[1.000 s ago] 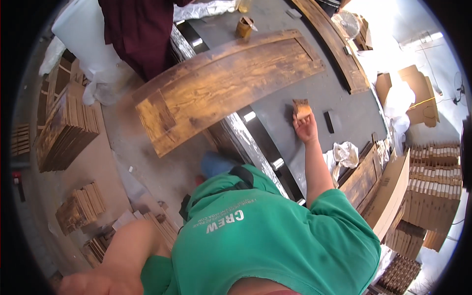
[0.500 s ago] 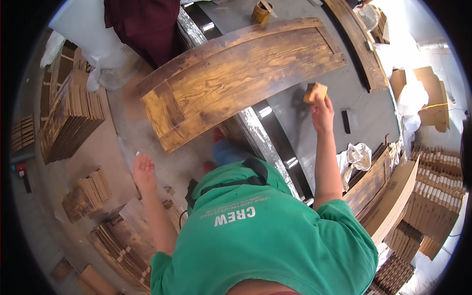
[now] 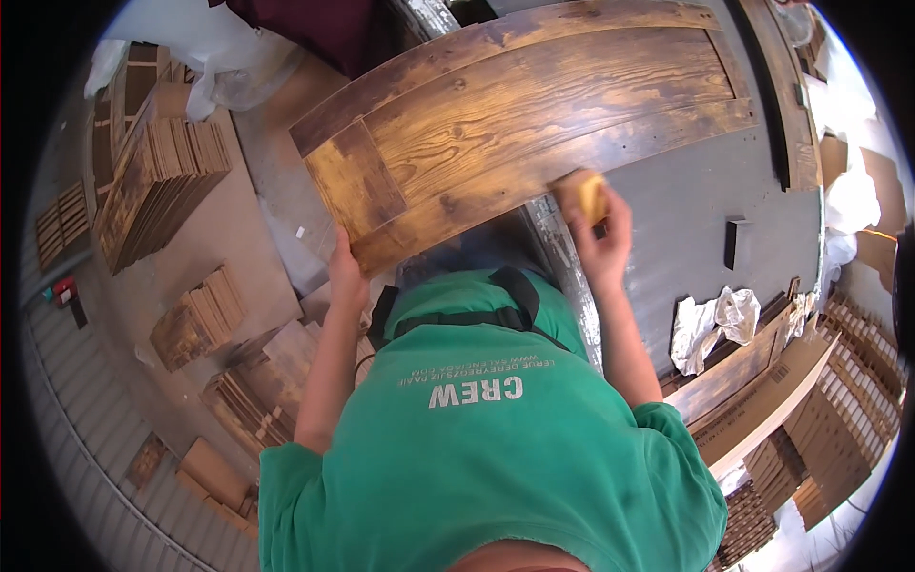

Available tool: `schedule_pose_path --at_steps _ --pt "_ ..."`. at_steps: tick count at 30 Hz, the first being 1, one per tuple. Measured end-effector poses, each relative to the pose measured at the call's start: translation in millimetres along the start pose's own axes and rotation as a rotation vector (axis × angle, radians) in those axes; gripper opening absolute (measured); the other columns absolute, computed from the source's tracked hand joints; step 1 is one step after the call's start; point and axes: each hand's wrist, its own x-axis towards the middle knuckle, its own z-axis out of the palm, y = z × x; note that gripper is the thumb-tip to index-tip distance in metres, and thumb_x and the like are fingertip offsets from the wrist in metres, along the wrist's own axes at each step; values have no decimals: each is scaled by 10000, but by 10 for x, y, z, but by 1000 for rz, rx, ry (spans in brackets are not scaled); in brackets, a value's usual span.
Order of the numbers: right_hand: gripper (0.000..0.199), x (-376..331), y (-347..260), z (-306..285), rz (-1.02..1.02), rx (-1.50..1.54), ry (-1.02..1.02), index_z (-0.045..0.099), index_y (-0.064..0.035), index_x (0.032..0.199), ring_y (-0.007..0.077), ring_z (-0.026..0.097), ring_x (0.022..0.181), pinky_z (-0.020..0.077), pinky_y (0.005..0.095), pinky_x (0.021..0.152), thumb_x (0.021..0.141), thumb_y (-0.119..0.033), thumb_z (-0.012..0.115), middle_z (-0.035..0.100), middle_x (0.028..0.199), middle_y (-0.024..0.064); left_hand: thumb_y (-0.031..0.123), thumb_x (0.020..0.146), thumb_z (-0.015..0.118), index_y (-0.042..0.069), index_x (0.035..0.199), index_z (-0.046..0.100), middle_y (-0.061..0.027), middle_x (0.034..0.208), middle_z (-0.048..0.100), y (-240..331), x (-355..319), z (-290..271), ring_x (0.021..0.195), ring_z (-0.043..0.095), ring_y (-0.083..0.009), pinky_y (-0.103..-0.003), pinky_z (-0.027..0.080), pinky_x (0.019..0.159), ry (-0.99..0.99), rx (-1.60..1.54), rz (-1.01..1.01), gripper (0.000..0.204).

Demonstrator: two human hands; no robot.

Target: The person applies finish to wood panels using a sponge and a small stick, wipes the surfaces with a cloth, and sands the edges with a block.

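A large stained wooden panel (image 3: 534, 114) with a framed border lies across a grey workbench (image 3: 705, 191). My left hand (image 3: 345, 272) grips the panel's near left edge. My right hand (image 3: 602, 234) holds a small tan sanding block (image 3: 583, 194) pressed against the panel's near long edge. My green shirt fills the lower middle of the view.
Stacks of small stained wooden slats (image 3: 162, 181) sit on the floor at left, more (image 3: 195, 319) lower down. Crumpled white cloth (image 3: 710, 324) and a dark block (image 3: 734, 243) lie on the bench at right. Cardboard and wood stacks (image 3: 839, 419) stand at far right. White plastic sheeting (image 3: 205, 57) is at the top left.
My left hand rose from down by the floor stacks and took hold of the panel's edge. My right hand carried the block from the bench to the panel's near edge.
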Motion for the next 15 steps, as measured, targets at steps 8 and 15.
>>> schedule_pose_path --at_steps 8,15 --pt "486 22 -127 62 -68 -178 174 550 -44 1199 336 515 1048 449 398 894 752 -53 738 552 1139 164 523 977 344 34 1278 471 -113 1177 604 25 -132 -21 959 648 -262 -380 561 697 -91 163 -118 587" --pt "485 -558 -565 483 -190 -34 -137 593 -67 1144 323 513 1013 449 392 875 692 -66 766 550 1121 148 538 981 288 32 1282 463 -114 1071 660 9 -78 -140 872 673 -261 -347 548 649 -290 172 -74 614"
